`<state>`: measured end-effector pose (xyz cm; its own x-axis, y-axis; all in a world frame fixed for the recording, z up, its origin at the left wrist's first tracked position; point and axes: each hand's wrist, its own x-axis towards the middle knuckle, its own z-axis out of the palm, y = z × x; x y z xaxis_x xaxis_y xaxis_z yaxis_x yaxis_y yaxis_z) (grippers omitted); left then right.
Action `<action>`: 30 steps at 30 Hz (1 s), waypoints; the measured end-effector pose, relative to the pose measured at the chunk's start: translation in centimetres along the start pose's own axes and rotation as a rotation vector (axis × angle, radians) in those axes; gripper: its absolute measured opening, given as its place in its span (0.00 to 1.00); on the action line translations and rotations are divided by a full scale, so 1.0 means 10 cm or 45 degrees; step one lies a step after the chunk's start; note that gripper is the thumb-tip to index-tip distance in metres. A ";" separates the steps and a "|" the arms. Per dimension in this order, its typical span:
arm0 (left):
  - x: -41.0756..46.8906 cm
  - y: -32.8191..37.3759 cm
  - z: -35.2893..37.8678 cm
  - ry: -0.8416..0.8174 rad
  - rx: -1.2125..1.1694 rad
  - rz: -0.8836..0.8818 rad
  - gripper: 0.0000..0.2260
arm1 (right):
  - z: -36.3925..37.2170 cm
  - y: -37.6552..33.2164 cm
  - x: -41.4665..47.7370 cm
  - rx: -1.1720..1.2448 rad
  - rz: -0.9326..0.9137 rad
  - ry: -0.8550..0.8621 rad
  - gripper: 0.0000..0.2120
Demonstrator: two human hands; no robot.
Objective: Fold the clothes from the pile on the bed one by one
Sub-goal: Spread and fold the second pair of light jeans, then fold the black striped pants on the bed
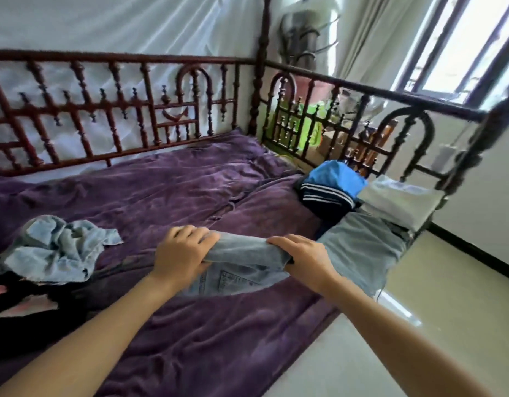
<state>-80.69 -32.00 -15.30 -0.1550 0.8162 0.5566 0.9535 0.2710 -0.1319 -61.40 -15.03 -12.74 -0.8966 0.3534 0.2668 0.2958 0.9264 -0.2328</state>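
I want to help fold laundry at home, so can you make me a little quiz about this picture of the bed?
1. True or false: the left hand and the right hand both grip the jeans.
2. Pick one: what colour is the blanket? A green, B purple, C yellow.
3. Fill the gap: the crumpled denim lies on the person's ____ side.

Key: 1 true. 2 B. 3 left.
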 end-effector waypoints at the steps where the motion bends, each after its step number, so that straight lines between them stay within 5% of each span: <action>1: 0.20 0.21 0.10 0.007 -0.035 0.037 0.28 | -0.09 0.24 -0.11 -0.021 0.050 0.001 0.26; 11: 2.00 1.72 0.70 -0.067 -0.297 0.229 0.23 | -1.02 1.96 -0.55 -0.222 0.439 0.152 0.23; 16: 2.92 2.14 0.99 0.140 -0.342 0.251 0.22 | -1.50 2.63 -0.45 -0.543 0.279 0.488 0.21; 20: 3.23 2.36 1.71 0.155 -0.347 0.310 0.26 | -1.13 3.13 -0.44 -0.734 0.231 0.668 0.18; 21: 3.21 2.39 1.94 0.069 -0.331 0.356 0.26 | -0.89 3.22 -0.47 -0.687 0.294 0.572 0.18; 23: 3.05 2.47 2.33 -0.265 -0.195 0.505 0.25 | -0.40 3.38 -0.57 -0.510 0.507 0.034 0.23; 26: 2.72 2.56 2.88 -1.248 -0.123 0.664 0.30 | 0.16 3.61 -0.79 -0.235 0.789 -0.715 0.31; 28: 2.61 2.58 3.05 -1.505 -0.114 0.608 0.29 | 0.28 3.75 -0.78 -0.116 0.833 -0.734 0.30; 30: 2.66 2.62 3.10 -1.404 -0.130 0.487 0.26 | 0.26 3.94 -0.66 -0.129 0.763 -0.697 0.29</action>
<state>-67.82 12.66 -29.40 0.0542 0.8496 -0.5247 0.9951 -0.0895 -0.0422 -44.73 18.82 -26.10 -0.6027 0.7034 -0.3767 0.7810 0.6168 -0.0980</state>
